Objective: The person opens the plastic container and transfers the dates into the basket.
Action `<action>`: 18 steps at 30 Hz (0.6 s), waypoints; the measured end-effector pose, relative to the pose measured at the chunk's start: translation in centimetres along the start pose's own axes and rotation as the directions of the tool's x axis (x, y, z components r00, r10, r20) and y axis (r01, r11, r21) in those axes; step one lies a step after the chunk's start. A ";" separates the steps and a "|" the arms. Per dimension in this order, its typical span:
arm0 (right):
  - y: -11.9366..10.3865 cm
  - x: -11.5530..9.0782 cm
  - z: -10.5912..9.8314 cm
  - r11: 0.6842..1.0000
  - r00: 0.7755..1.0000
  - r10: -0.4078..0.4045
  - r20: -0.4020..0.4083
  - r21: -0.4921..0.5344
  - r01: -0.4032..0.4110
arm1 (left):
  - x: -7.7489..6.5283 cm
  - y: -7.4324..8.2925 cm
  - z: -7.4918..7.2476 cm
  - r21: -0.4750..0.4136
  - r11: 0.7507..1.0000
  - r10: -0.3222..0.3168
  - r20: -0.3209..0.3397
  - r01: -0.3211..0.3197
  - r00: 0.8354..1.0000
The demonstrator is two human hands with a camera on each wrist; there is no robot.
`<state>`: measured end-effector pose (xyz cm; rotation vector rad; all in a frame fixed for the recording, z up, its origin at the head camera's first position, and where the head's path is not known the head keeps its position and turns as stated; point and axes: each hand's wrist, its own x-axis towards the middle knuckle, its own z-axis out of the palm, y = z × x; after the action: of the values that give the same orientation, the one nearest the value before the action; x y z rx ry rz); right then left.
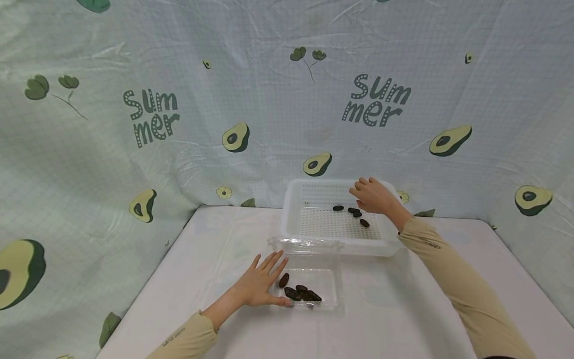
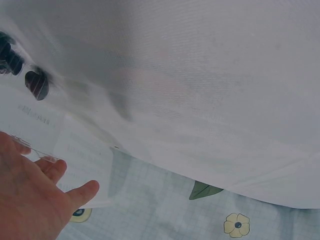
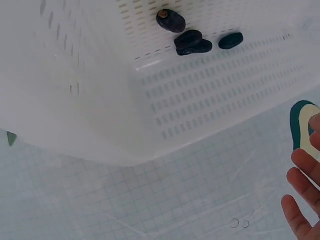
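Note:
My left hand (image 1: 257,285) lies with spread fingers against the left side of a clear plastic box (image 1: 333,281), its thumb at the near edge. Several dark brown dates (image 1: 292,293) are inside, mostly along the near side. Behind it stands a white perforated basket (image 1: 291,212), also holding several dates (image 1: 364,223) on its floor. Over the basket's right part hovers my right hand (image 1: 375,196), fingers loosely bent and apart. The right wrist view shows these fingers (image 3: 304,182) with nothing visible between them.
The box's clear lid (image 1: 309,245) is raised at the far side, touching or close to the basket's front. A white-covered table (image 1: 233,234) holds both containers. Behind hangs a pale curtain (image 1: 269,89) printed with avocados.

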<state>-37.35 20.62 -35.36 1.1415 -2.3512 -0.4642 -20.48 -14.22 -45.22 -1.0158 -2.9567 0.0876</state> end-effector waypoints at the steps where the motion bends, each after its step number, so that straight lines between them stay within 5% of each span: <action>1: -0.1 -0.1 -0.1 1.000 1.000 -0.003 -0.018 0.006 0.003 | 0.0 0.0 0.0 -0.001 1.000 0.000 0.000 0.000 1.000; 18: -3.9 -4.2 -3.1 0.989 0.955 -0.066 -0.288 0.108 0.101 | 0.1 0.1 -0.1 -0.019 1.000 -0.006 0.018 0.006 1.000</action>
<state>-30.96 21.37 -35.85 1.2753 -2.1107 -0.1721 -20.48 -14.13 -45.15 -1.0134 -2.9829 0.0684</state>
